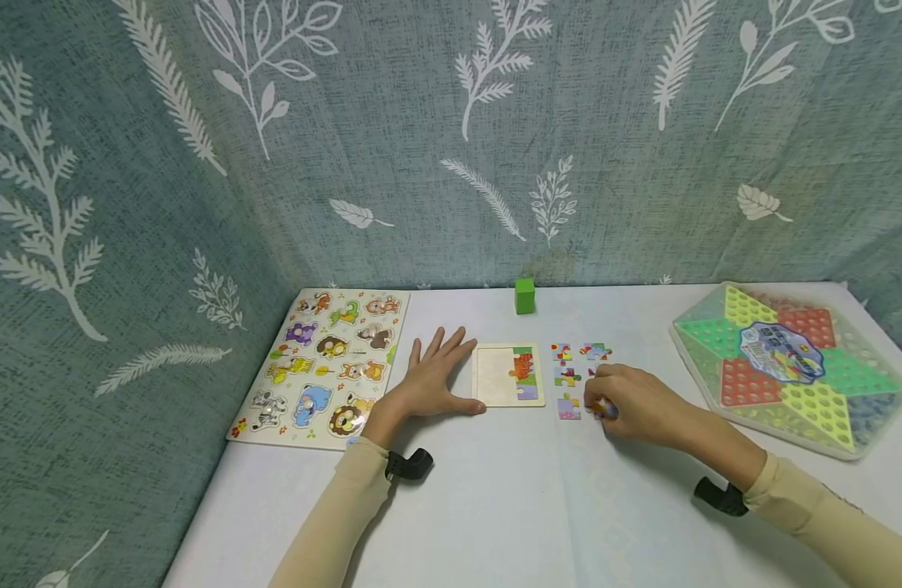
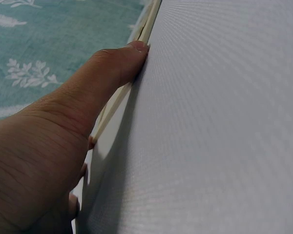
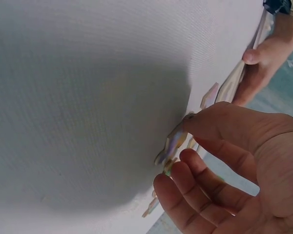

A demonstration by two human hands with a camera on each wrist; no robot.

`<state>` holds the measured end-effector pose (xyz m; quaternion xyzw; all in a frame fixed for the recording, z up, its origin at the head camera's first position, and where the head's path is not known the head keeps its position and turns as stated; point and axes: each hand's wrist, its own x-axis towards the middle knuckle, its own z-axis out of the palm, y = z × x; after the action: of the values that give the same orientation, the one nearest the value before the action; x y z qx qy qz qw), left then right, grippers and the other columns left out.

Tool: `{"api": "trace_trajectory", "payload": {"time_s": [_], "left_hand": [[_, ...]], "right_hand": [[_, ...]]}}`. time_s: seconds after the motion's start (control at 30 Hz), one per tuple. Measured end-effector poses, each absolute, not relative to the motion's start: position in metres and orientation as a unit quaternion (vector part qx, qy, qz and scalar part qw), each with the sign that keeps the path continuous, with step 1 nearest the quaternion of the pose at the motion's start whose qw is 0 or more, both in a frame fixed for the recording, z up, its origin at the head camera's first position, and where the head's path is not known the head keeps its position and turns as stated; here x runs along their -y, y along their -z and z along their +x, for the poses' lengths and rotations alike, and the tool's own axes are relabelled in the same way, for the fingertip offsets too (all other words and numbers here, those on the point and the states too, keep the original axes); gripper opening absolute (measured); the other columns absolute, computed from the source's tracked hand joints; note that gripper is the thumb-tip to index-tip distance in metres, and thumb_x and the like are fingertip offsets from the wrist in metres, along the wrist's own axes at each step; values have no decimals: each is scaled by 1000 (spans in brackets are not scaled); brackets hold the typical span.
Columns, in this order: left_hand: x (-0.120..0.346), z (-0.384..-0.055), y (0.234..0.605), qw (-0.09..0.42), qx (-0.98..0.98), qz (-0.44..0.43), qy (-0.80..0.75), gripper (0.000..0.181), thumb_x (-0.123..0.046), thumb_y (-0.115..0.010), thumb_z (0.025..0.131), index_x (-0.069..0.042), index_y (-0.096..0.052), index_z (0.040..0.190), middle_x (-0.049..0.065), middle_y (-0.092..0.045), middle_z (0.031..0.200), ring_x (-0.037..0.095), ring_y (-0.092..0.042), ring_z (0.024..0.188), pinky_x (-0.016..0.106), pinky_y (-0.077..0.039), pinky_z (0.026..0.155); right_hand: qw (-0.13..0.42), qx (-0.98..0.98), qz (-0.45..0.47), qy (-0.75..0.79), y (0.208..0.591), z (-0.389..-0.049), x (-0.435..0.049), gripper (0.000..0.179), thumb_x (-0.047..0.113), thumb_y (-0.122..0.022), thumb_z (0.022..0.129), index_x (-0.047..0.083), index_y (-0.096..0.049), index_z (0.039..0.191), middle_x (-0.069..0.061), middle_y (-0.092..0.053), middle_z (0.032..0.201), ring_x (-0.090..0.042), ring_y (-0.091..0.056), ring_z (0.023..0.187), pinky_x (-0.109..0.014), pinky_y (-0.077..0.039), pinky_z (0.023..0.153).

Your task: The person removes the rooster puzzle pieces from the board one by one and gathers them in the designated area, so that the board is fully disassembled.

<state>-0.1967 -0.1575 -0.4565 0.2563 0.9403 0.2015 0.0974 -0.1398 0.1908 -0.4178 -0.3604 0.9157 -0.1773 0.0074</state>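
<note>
Piece (image 3: 175,142) in the right hand's pinching grip (image 1: 631,402) could slip if held near its edge; the spread left hand (image 1: 432,385), touching the frame (image 1: 493,377), may shift it.

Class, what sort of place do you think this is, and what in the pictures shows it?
Probably a tabletop play area, though the pictures don't settle which room. A small jigsaw tray, an animal puzzle board and a Chinese checkers set on the white table suggest it.
</note>
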Motion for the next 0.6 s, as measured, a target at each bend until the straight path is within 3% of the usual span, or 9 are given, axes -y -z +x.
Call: {"api": "trace_trajectory", "payload": {"time_s": [0.6], "left_hand": [[158,-196,457,93,-940,259,-204,111,-63,-79,74,-19,-26,160,3,-7,168,33,6,152,63,10,114]], "right_hand": [[-11,-918,-359,167,401,-151,-182,22,3,-81,74,11,-73,93,0,-63,91,-13,-55,77,-31,-47,65]]}}
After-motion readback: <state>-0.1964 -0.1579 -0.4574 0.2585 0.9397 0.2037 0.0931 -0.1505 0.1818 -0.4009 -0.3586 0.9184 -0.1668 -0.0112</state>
